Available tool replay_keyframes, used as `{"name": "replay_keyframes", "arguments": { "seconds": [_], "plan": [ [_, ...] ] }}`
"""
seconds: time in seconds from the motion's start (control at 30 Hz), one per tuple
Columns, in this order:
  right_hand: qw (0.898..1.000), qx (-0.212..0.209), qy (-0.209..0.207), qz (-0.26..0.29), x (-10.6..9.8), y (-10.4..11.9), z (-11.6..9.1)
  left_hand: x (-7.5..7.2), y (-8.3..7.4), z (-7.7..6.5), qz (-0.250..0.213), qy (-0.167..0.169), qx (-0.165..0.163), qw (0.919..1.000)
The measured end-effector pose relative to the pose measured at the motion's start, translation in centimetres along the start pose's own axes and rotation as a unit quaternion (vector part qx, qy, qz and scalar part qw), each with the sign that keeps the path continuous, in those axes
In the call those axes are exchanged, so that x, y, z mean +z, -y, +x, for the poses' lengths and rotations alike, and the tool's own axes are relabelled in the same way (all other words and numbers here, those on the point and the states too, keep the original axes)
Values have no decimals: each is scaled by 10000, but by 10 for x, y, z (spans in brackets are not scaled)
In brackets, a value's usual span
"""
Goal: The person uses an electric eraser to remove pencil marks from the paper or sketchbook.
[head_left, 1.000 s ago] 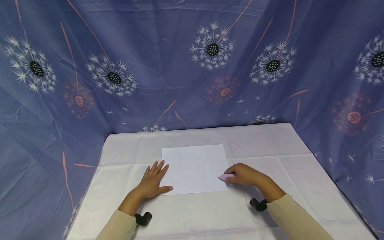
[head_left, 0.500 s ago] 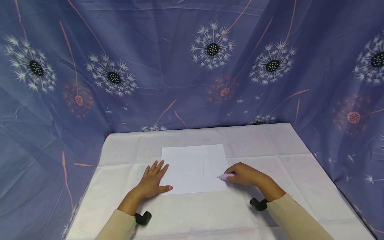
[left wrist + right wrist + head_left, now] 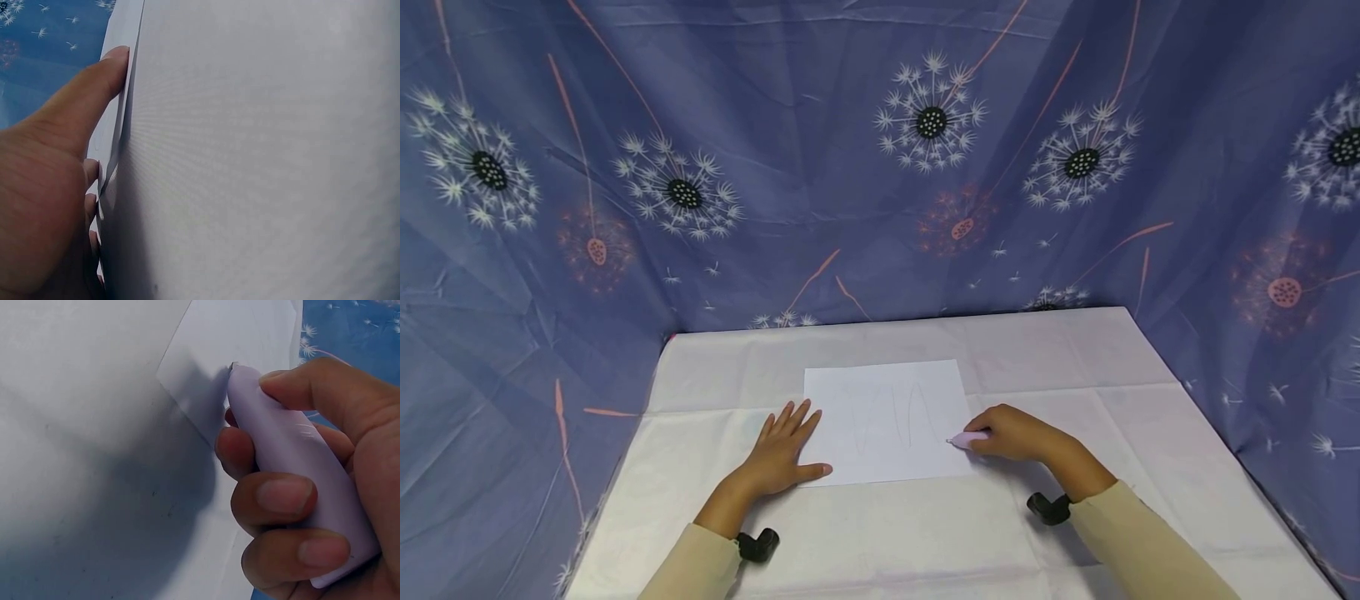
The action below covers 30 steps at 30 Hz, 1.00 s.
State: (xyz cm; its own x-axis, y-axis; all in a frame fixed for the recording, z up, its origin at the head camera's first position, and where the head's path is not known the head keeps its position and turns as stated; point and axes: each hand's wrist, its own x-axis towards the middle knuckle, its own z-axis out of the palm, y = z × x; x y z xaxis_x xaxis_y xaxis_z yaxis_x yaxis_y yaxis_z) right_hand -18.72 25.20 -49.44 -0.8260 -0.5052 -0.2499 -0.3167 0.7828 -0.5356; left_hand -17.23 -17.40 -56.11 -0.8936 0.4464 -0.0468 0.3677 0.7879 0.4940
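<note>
Left hand (image 3: pixel 775 460) spread flat, right hand (image 3: pixel 1011 435) clamped on lilac tool (image 3: pixel 967 439); hands apart.
White paper sheet (image 3: pixel 883 421), marked with thin curved lines, lies near mid-width of the white-covered bench (image 3: pixel 887 542), set apart from the far edge. Left hand straddles the sheet's side facing the bench's left edge, thumb resting on the paper. Right thumb and fingers wrap the tool at the sheet's opposite side; its metallic tip (image 3: pixel 234 365) is over the sheet, contact not determinable. Fold creases (image 3: pixel 1138 386) run across the bench and toward its far edge. Blue fabric (image 3: pixel 820 108) hangs behind the far edge and beyond the left and right edges, printed with white and coral dandelions (image 3: pixel 932 122).
</note>
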Motion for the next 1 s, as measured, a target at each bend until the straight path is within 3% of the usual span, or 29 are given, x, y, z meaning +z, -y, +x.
{"name": "replay_keyframes", "arguments": {
  "seconds": [0.17,0.53,1.0],
  "plan": [
    [9998,-199,4,-17,3,3,3,-1,0,0,48,53,-35,10000],
    [9999,-105,57,-70,1,4,1,-11,-9,1,138,393,-207,9989],
    [9999,-35,-78,-119,6,10,5,-11,-10,1,73,389,-204,9990]
  ]
}}
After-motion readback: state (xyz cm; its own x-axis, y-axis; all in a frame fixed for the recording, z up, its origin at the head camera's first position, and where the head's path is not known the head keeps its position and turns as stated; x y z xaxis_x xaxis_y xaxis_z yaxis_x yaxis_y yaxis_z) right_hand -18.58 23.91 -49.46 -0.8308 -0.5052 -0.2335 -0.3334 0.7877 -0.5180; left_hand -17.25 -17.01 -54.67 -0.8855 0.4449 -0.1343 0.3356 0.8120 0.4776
